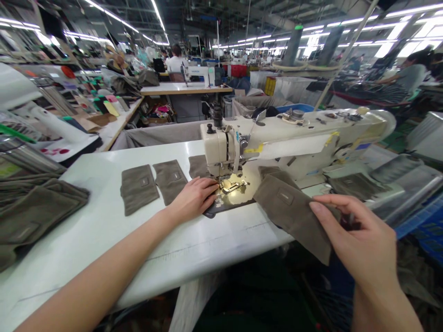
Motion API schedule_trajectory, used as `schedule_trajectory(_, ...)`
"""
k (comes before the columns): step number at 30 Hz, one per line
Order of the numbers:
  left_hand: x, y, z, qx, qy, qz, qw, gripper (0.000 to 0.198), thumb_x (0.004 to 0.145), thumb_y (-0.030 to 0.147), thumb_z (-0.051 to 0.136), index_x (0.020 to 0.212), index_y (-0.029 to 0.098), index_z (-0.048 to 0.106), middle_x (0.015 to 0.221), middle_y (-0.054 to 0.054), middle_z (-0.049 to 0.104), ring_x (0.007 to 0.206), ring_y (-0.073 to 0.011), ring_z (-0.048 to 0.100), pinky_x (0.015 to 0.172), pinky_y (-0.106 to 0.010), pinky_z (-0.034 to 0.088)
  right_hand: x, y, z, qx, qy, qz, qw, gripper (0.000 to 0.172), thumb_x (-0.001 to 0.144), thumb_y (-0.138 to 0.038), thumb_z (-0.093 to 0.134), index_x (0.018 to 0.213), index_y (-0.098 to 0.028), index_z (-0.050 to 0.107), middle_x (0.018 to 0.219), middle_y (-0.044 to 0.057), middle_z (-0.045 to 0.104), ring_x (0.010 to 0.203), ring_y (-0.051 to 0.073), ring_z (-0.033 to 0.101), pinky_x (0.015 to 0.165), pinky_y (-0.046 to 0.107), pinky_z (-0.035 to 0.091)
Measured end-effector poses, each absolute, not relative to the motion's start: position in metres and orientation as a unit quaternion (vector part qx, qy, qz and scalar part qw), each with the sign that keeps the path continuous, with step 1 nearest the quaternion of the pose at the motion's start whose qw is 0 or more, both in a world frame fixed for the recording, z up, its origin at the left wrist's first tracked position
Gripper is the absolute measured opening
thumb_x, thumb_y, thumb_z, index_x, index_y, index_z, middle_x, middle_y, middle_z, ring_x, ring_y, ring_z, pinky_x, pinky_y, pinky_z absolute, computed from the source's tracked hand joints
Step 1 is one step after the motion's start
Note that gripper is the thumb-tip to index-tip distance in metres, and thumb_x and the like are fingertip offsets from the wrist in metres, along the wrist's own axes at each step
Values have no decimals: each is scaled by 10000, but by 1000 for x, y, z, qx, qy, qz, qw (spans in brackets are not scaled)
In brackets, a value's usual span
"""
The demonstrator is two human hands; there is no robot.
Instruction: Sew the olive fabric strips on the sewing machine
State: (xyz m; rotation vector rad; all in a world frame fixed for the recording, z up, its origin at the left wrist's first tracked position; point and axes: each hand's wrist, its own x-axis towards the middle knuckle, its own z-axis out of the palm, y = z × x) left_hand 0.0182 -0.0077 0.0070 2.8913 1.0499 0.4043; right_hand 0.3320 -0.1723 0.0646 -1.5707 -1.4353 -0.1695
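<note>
White tabletop (197,240) is filling the foreground, a faint ruled line (180,252) running near its front edge. Sewing machine (297,133), cream, is standing on the right half; worn metal plate (247,196) is lying beneath the needle. Left of the machine, two grey-brown cloth pieces (139,189), each bearing a small label, are lying flat side by side; third piece (197,166) is partly hiding behind the machine head. Cloth pile (44,203) is occupying the left end.
</note>
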Motion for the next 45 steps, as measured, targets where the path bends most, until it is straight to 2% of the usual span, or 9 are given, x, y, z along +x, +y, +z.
schedule_trajectory(9,-5,-7,-1,905,399,133,65,479,1015,467,411,1396,227,576,1478,-91,539,1384,-305,443,1160,-550,326,317,-181,76,-592,-657,-59,463,93,929,-367,672,946,-281,704,873,-40,738,754,127,676,649,193,505)
schedule_trajectory(14,-32,-23,6,851,480,188,98,481,971,525,448,1235,203,688,1369,-128,625,1345,-356,486,1170,-647,236,311,-187,75,-536,-722,-11,438,67,939,-338,668,983,-291,683,897,-50,739,766,118,700,698,175,533)
schedule_trajectory(16,-29,-41,15,814,492,246,188,494,970,559,431,1140,197,722,1276,-122,681,1298,-342,534,1167,-620,269,306,-188,72,-509,-746,14,429,65,941,-335,665,989,-293,675,893,-56,742,755,114,707,711,169,540)
schedule_trajectory(19,-8,-74,28,720,425,302,458,545,974,611,398,1216,219,689,1217,-103,713,1165,-283,634,1049,-485,464,296,-186,66,-482,-762,47,430,57,935,-325,670,982,-294,677,887,-51,748,749,125,715,708,179,551)
schedule_trajectory(23,22,-97,34,571,430,331,616,427,789,560,722,1018,201,740,950,-71,764,875,-231,693,826,-371,542,289,-180,54,-533,-724,74,432,105,920,-371,675,959,-285,719,895,-14,761,751,164,720,674,216,564)
schedule_trajectory(26,28,-96,34,520,465,358,621,390,717,534,782,882,183,741,826,-46,749,767,-201,670,761,-338,531,294,-175,44,-600,-674,152,402,211,925,-430,636,990,-271,757,932,15,773,789,188,730,648,228,569)
schedule_trajectory(33,15,-77,47,555,432,290,649,386,826,548,657,958,202,767,905,-62,765,843,-209,690,768,-318,532,286,-177,11,-588,-593,405,372,320,900,-489,629,956,-205,766,855,56,762,851,236,734,755,317,595)
schedule_trajectory(38,26,-36,35,682,544,267,410,193,730,365,729,696,175,731,716,-21,721,685,-171,635,651,-279,472,248,-189,-11,-584,-613,347,404,227,910,-402,616,981,-194,674,710,10,680,620,161,650,571,239,528)
schedule_trajectory(45,44,-3,23,798,518,163,260,174,805,225,567,749,188,727,762,-16,730,739,-177,650,722,-275,482,237,-188,-17,-505,-720,269,392,104,908,-232,600,989,-215,663,778,7,650,649,150,620,599,253,517)
